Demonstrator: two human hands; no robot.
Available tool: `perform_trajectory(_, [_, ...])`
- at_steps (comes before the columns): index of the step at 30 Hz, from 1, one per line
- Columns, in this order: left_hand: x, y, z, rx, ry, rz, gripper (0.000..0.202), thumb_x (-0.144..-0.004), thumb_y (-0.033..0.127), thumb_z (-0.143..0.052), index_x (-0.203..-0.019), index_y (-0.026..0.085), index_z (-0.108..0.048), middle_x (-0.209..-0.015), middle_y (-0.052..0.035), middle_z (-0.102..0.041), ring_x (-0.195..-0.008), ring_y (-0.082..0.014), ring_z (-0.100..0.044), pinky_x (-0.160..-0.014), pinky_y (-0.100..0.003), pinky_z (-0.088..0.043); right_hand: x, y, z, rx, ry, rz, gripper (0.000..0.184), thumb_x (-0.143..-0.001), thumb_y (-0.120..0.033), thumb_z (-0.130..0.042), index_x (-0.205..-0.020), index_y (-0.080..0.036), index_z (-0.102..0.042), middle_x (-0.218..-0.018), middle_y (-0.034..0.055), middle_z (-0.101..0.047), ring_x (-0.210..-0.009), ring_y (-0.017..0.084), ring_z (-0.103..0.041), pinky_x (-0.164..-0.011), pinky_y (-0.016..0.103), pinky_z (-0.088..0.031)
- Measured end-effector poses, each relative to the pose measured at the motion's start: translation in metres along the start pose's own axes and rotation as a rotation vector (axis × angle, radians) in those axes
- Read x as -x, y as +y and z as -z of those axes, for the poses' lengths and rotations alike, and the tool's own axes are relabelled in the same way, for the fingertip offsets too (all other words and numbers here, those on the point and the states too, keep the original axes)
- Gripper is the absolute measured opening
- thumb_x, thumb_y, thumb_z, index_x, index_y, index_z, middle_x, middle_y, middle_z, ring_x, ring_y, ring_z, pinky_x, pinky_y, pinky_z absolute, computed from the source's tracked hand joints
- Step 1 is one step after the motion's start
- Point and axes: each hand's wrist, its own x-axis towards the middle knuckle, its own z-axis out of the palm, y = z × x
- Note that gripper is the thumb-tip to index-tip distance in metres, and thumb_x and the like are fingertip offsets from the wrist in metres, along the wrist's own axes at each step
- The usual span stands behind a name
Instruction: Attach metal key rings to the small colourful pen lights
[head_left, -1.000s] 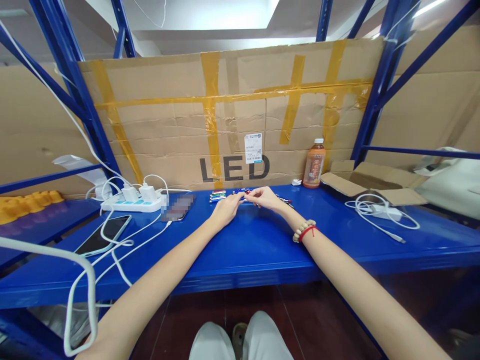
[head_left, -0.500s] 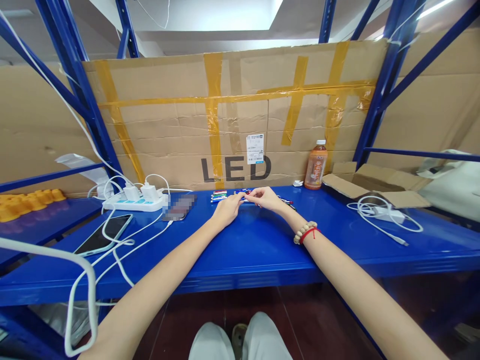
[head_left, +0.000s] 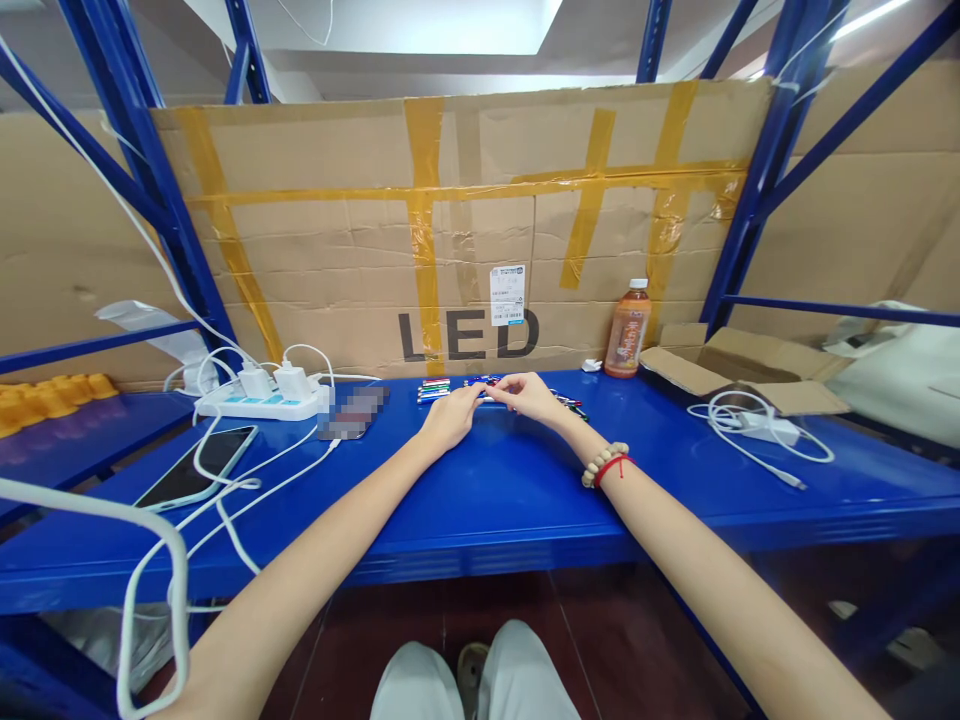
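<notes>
Cardboard panel (head_left: 360,250): is reading "LED" at 12 o'clock; one white label (head_left: 508,295) is showing a barcode, its small print illegible.
Bottle (head_left: 628,335): one, is standing at 1 o'clock.
Phones (head_left: 184,473): two, are lying at 10 o'clock.
Pens (head_left: 433,391): are lying at 12 o'clock — several, partly hidden, not countable.
Left hand (head_left: 450,420): is extending toward 12 o'clock, knuckles up, fingers converging.
Right hand (head_left: 529,395): is arching toward 11 o'clock, fingertips narrow beside the left's — cannot tell whether either is holding a pen.
</notes>
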Motion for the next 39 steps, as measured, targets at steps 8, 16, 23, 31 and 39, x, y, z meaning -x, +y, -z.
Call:
perform_trajectory(8, [0.000, 0.000, -0.001, -0.034, -0.032, 0.027, 0.025, -0.089, 0.025, -0.028, -0.109, 0.019, -0.042, -0.107, -0.0054, -0.056, -0.095, -0.0183, -0.055, -0.076, -0.028, -0.044, 0.002, -0.003, -0.003, -0.086, 0.034, -0.090, 0.039, -0.063, -0.044, -0.064, -0.082, -0.010, -0.062, -0.071, 0.0064, -0.060, -0.046, 0.007, -0.047, -0.037, 0.017, -0.034])
perform_trajectory(16, [0.000, 0.002, 0.001, -0.028, -0.073, 0.055, 0.024, -0.090, 0.029, -0.027, -0.107, 0.018, -0.041, -0.103, -0.0054, -0.057, -0.091, -0.0195, -0.057, -0.070, -0.028, -0.045, 0.003, -0.007, -0.006, -0.180, -0.013, -0.184, 0.028, -0.071, -0.032, -0.060, -0.088, -0.010, -0.061, -0.070, 0.0052, -0.059, -0.049, 0.006, -0.047, -0.037, 0.015, -0.034])
perform_trajectory(23, [-0.001, 0.008, 0.007, -0.093, -0.136, 0.109, 0.026, -0.091, 0.032, -0.026, -0.108, 0.019, -0.041, -0.097, -0.0059, -0.060, -0.088, -0.0214, -0.058, -0.069, -0.029, -0.044, -0.001, 0.017, 0.028, 0.318, 0.378, -0.243, 0.022, -0.074, -0.032, -0.056, -0.087, -0.018, -0.066, -0.084, 0.0062, -0.063, -0.070, 0.016, -0.057, -0.060, 0.026, -0.043])
perform_trajectory(31, [-0.001, 0.010, 0.007, -0.140, -0.142, 0.079, 0.029, -0.091, 0.033, -0.023, -0.109, 0.019, -0.040, -0.098, -0.0055, -0.060, -0.088, -0.0200, -0.058, -0.069, -0.027, -0.044, 0.009, 0.019, 0.039, 0.754, 0.278, -0.443, 0.017, -0.071, -0.029, -0.057, -0.085, -0.026, -0.067, -0.089, 0.0006, -0.064, -0.087, 0.019, -0.057, -0.072, 0.028, -0.042])
perform_trajectory(39, [-0.001, 0.008, 0.005, -0.147, -0.129, 0.071, 0.029, -0.091, 0.034, -0.023, -0.108, 0.019, -0.040, -0.100, -0.0041, -0.059, -0.089, -0.0202, -0.058, -0.066, -0.026, -0.043, 0.009, 0.009, 0.035, 0.837, 0.188, -0.492, 0.017, -0.067, -0.030, -0.060, -0.083, -0.027, -0.068, -0.087, 0.0009, -0.064, -0.086, 0.019, -0.058, -0.069, 0.026, -0.042])
